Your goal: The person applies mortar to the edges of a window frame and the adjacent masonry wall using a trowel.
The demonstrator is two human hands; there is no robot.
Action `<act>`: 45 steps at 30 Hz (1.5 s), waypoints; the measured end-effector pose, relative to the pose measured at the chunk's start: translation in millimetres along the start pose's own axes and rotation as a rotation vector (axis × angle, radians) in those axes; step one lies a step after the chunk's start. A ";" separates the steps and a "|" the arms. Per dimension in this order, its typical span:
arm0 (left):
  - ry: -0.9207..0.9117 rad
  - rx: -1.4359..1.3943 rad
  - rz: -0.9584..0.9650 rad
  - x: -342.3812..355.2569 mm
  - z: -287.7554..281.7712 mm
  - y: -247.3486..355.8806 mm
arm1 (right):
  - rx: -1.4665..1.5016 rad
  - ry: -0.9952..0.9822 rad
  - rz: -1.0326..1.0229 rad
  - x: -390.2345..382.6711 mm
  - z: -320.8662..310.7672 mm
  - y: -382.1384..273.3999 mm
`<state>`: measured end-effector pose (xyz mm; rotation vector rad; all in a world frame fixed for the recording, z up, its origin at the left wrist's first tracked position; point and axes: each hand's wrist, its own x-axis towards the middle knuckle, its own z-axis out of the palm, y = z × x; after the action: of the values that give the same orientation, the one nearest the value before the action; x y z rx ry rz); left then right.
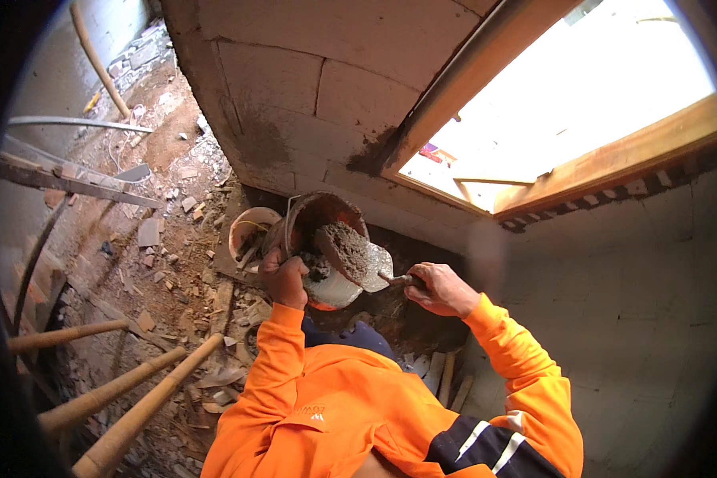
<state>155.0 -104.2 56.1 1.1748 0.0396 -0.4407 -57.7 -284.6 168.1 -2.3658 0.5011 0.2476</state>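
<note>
My left hand [285,280] grips the rim of a dirty, mortar-crusted bucket [295,219], which tips toward me. In my right hand [446,290] is the handle of a trowel [378,269], its metal blade reaching over the bucket's mouth. A heap of wet grey mortar [344,248] lies on the blade. Some more dark mortar [317,267] clings near the rim beside my left fingers. Below the blade shows a pale, rounded surface with an orange lower edge [334,293]; whether it is part of the same bucket I cannot tell.
Beside the bucket stands a white pail [247,227] with tools in it. Rubble [147,231] and broken wood cover the floor at left, where wooden poles [147,398] lean. A block wall [295,80] and a wood-framed window opening [613,155] lie ahead and right.
</note>
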 end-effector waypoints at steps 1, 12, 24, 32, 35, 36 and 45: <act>0.031 -0.012 -0.008 -1.3 -3.8 -4.8 | 0.027 -0.067 0.014 2.9 -17.3 -8.0; 0.135 0.026 0.017 -14.3 -37.1 -39.4 | 0.156 0.000 0.326 115.3 -200.2 9.8; 0.115 0.119 0.052 -14.8 -38.3 -27.7 | -0.590 0.232 -0.063 123.0 -75.3 146.2; 0.126 0.196 0.065 -20.2 -33.9 -10.6 | -0.610 0.415 0.097 81.8 -98.6 159.7; 0.105 0.188 0.075 -14.1 -41.2 -20.8 | -0.623 0.515 0.139 60.1 -122.3 121.2; 0.097 0.182 0.078 -12.2 -40.9 -26.8 | -0.634 0.547 0.161 52.0 -130.4 107.9; 0.100 0.115 0.023 -23.5 -26.9 -17.7 | 0.187 0.358 -0.137 16.6 -133.7 63.8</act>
<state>132.5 -78.2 35.9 1.3092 0.0881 -0.3674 -64.0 -422.8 223.7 -2.2533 0.5011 -0.2797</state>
